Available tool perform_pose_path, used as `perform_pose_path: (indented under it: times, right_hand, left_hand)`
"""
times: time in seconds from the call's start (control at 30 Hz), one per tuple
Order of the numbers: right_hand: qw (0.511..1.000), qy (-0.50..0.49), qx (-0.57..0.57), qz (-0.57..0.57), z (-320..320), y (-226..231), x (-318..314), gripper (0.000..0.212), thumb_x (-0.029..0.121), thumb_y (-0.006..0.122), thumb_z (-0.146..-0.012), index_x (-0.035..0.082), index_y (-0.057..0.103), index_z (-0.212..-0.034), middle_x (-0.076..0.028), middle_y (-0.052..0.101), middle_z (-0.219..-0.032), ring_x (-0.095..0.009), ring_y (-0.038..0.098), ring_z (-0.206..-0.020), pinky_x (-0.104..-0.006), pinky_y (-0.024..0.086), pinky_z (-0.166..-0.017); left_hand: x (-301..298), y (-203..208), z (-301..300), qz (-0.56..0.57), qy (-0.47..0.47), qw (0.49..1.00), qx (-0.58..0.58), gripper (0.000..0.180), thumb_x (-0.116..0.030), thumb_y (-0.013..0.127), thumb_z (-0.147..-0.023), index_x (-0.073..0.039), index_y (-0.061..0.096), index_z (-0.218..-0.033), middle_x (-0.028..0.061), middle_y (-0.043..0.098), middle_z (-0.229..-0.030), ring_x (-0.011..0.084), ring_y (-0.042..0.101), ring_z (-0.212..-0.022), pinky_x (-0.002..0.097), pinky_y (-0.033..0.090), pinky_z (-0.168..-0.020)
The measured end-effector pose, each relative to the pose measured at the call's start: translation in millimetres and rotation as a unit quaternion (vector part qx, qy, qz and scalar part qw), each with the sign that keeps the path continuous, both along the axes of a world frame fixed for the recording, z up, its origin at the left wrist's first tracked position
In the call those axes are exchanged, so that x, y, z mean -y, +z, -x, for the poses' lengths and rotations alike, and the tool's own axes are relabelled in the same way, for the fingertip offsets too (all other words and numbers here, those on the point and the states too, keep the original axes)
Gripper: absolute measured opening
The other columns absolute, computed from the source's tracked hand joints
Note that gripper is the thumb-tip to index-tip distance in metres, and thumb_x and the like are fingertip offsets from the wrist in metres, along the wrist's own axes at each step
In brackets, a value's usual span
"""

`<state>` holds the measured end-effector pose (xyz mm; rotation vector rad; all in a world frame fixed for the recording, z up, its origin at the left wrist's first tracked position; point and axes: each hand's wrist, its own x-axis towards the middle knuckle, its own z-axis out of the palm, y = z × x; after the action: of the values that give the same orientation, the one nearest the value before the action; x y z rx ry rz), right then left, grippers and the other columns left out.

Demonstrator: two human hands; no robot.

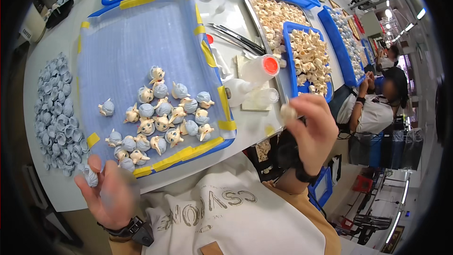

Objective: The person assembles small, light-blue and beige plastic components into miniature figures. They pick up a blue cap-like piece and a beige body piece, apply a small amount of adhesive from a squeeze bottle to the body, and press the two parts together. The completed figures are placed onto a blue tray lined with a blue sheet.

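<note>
My left hand (pixel 111 200) is at the lower left, its fingertips closed on a pale blue doll-hair shell (pixel 90 176). A bluish patch in that palm is too blurred to make out. My right hand (pixel 314 132), raised right of the tray, pinches a small cream doll-head piece (pixel 287 113); the fingers partly cover it. Between my hands lies a blue tray lined with light blue cloth (pixel 137 42). Several small doll heads (pixel 162 123) with blue hair, painted faces and pointed ears rest on its near half. Left of the tray spreads a heap of blue hair shells (pixel 57 113).
A blue bin (pixel 287 61) of cream head pieces and a metal tray (pixel 246 4) of more stand at the right. Nearer are a red-capped bottle (pixel 252 68), a clear cup (pixel 264 98) and black-handled tools (pixel 240 40). A co-worker (pixel 377 113) sits farther right.
</note>
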<state>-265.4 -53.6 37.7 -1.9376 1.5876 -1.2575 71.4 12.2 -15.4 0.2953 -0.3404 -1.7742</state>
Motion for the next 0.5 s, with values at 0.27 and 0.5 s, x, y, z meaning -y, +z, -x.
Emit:
perform_pose_path:
  times: [0.27,0.5]
  right_hand:
    - [0.979,-0.002,-0.198,-0.043,29,-11,25,0.027,0.000,0.069,-0.064,0.003,0.065,-0.091,-0.010,0.060,-0.088,-0.023,0.057,-0.077,-0.0314,0.045,-0.069]
    - [0.967,0.021,-0.250,-0.032,21,-11,31,0.024,0.004,0.071,-0.065,0.004,0.065,-0.089,-0.008,0.060,-0.086,-0.027,0.055,-0.079,-0.0332,0.042,-0.071]
  left_hand:
    - [2,-1,-1,-0.030,-0.027,0.996,-0.075,0.042,-0.035,0.044,-0.094,-0.001,0.035,-0.116,0.0108,0.043,-0.077,0.0200,0.043,-0.047,0.0271,0.041,-0.038]
    - [3,4,2,0.083,-0.097,0.991,0.025,0.040,0.000,0.080,-0.062,0.008,0.049,-0.087,0.0215,0.058,-0.081,0.0216,0.058,-0.059,0.0299,0.047,-0.050]
